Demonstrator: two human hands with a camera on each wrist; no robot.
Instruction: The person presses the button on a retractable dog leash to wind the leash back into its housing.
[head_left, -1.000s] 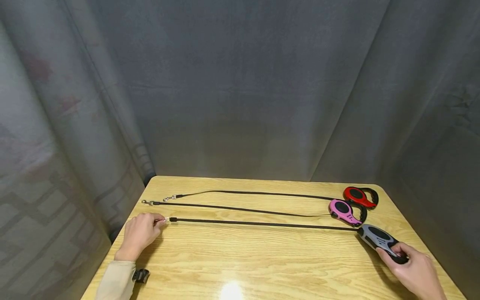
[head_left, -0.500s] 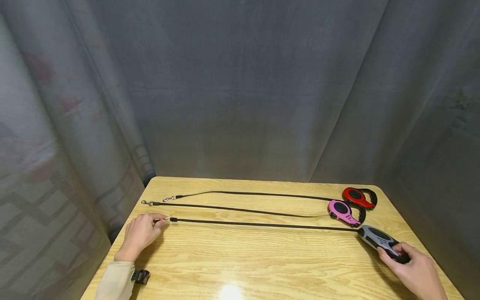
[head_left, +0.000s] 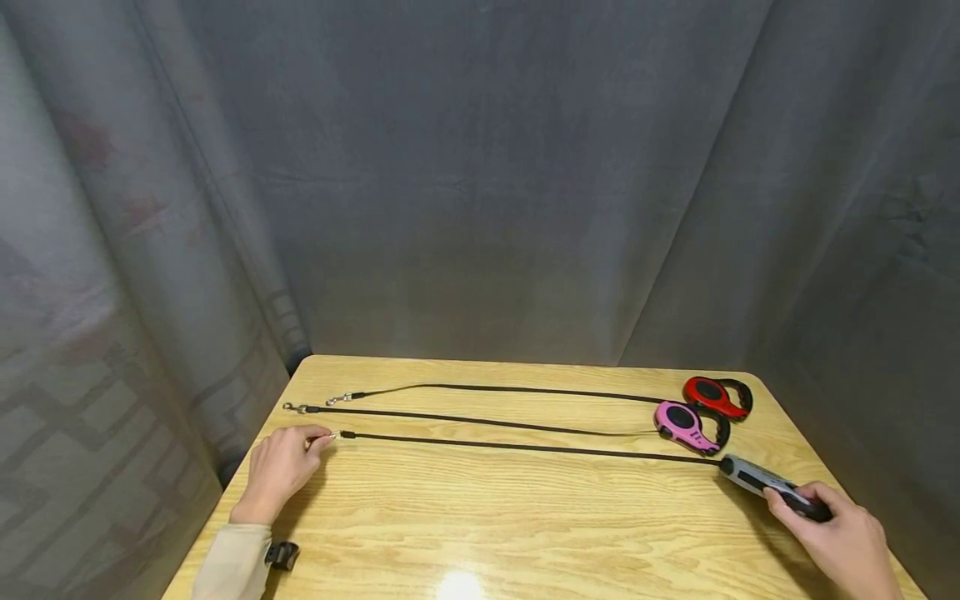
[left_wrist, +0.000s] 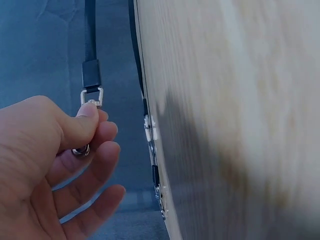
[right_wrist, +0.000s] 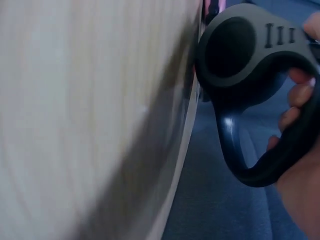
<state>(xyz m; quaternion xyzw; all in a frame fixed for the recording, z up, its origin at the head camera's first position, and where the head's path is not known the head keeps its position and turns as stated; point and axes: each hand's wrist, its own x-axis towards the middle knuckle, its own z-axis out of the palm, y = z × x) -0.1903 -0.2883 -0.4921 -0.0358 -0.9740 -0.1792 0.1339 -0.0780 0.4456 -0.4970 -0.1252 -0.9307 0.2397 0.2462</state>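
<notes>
Wooden table (head_left: 465, 525); above it, grey leash (head_left: 757, 479), held at both ends.
Black strap (head_left: 525, 447) drawn out straight between the grips; handle (right_wrist: 257, 176) enclosed by curled fingers of the right hand (head_left: 847, 533); red leash (head_left: 716, 398) and pink leash (head_left: 680, 423) laid beyond that grip; metal clip (left_wrist: 91, 97) pinched between thumb and forefinger of the left hand (head_left: 281, 467).

L hand (head_left: 281, 471) pinches w/ thumb (left_wrist: 89, 112); R hand (head_left: 843, 533) grips, fingers (right_wrist: 300, 95) prob. all curled.
</notes>
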